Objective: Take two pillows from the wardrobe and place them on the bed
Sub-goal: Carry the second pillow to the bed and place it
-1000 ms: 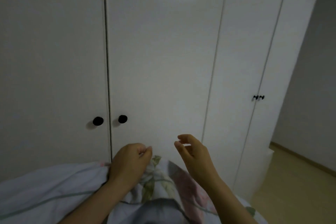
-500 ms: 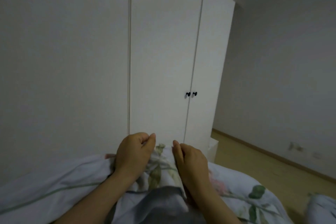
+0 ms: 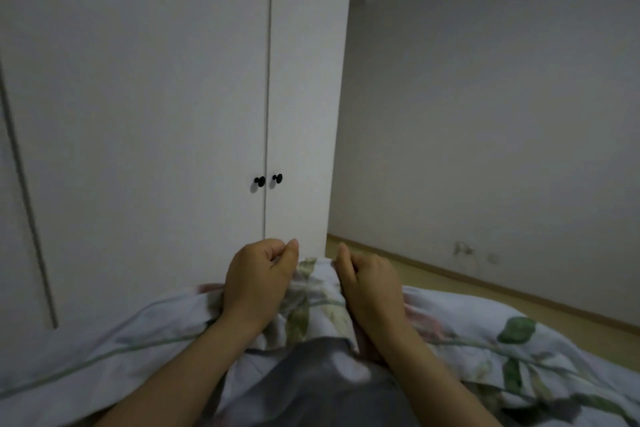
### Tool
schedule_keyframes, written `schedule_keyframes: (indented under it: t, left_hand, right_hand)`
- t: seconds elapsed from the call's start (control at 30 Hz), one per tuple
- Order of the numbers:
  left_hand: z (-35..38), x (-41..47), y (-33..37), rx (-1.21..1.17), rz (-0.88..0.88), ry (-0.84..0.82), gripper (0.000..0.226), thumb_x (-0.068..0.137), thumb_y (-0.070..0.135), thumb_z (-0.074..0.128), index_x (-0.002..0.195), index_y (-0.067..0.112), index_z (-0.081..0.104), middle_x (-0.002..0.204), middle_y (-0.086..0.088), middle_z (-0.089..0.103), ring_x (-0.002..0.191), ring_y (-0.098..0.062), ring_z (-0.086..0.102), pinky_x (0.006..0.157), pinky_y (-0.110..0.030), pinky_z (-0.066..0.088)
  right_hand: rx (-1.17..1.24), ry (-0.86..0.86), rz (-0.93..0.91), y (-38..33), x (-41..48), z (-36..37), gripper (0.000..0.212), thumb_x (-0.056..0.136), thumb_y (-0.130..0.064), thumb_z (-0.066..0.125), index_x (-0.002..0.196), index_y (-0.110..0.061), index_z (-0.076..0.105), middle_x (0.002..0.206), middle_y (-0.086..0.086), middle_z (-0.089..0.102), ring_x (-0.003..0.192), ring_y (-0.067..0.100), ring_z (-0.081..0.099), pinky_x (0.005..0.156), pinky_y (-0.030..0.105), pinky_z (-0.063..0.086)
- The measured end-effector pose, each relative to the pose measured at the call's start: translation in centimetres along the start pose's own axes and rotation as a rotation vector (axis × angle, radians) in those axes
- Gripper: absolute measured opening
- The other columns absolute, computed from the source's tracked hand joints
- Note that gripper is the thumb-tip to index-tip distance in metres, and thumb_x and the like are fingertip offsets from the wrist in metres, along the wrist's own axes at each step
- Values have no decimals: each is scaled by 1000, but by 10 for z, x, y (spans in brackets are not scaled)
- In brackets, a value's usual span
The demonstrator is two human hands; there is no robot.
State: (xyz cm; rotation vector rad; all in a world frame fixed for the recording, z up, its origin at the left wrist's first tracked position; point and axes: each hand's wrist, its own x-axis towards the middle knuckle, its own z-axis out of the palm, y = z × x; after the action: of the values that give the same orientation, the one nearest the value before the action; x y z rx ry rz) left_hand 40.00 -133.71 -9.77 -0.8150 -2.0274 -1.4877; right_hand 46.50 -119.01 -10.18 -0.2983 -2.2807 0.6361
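**A:** The view's swung right off the wardrobe (image 3: 138, 114). Doors shut, knobs (image 3: 268, 179) now mid-frame, floor (image 3: 519, 298) and wall (image 3: 485, 97) showing. Turning for the bed?

**B:** Looks like it, though there's no bed in sight yet. Bigger change: the right grip (image 3: 372, 288) was up and loose a second ago, and now it's down and curled round the pillow (image 3: 311, 291). The left grip (image 3: 259, 281) is clenched on the same floral fabric as before. The pillow's hugged against the chest, out of the wardrobe. Can't tell if that bundle is one pillow or two tbh.
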Motion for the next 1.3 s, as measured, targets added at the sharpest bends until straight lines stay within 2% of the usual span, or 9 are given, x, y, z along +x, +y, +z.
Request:
schedule_keyframes:
  t: [0.13,0.23,0.3,0.47,0.67,0.8,0.87,1.07,1.3]
  left_hand:
    - [44,54,-19,-90,39,-47,52,89,27,56,43,19,33,37,4,32,39,-10,30,44,-27,29]
    - [81,91,-29,-164,55,-87,52,89,26,56,43,20,34,37,7,38,40,-10,35,43,-23,29]
    - [108,111,-36,-181,66,-107,52,89,32,56,43,18,36,38,6,37,40,-10,34,44,-26,29]
    - [181,150,-54,-211,65,-164,52,79,45,48,50,2,43,41,-7,40,41,-11,32,45,-33,35]
    - [289,194,-58,-250,130,-202,40,79,42,49,47,19,43,40,2,36,40,-10,30,44,-27,26]
    - [365,231,-57,-261,149,-208,48,77,49,46,48,13,35,42,0,28,42,-10,26,44,-29,24]
    - [397,248,-57,-248,158,-201,47,77,48,46,48,12,35,44,0,27,43,-10,25,44,-31,25]
    - [496,299,-69,-284,149,-229,47,79,41,50,52,5,36,43,3,27,43,-9,24,46,-30,26]
    - [610,372,-104,-335,174,-259,43,78,38,51,50,11,35,43,0,28,42,-9,25,46,-29,24]
  right_hand:
    - [-85,83,39,26,50,2,46,97,-37,39,56,-17,49,65,11,67,61,24,56,59,30,32]
    - [-169,135,75,48,87,1,47,97,-36,41,56,-15,47,64,11,66,60,24,56,59,28,28]
    - [-213,140,90,64,108,-2,50,97,-37,39,54,-12,48,60,7,61,59,22,54,58,27,27]
    - [-296,228,115,118,151,-1,58,91,-46,30,61,-7,62,70,16,69,67,33,62,60,34,38]
    - [-313,288,136,207,211,-10,55,96,-40,35,61,-6,61,72,18,69,70,35,62,62,36,39]
    - [-333,323,141,271,260,-23,57,89,-44,29,58,-6,57,69,18,68,69,35,62,60,35,37]
    - [-340,310,136,296,282,-29,52,89,-44,29,54,-12,51,67,18,68,67,34,62,59,33,33]
    - [-351,329,171,378,351,-32,48,97,-36,40,54,-15,46,65,16,67,63,32,60,59,31,30]
    - [-372,357,209,467,442,-13,51,96,-38,37,53,-12,43,62,16,64,62,33,58,59,37,39]
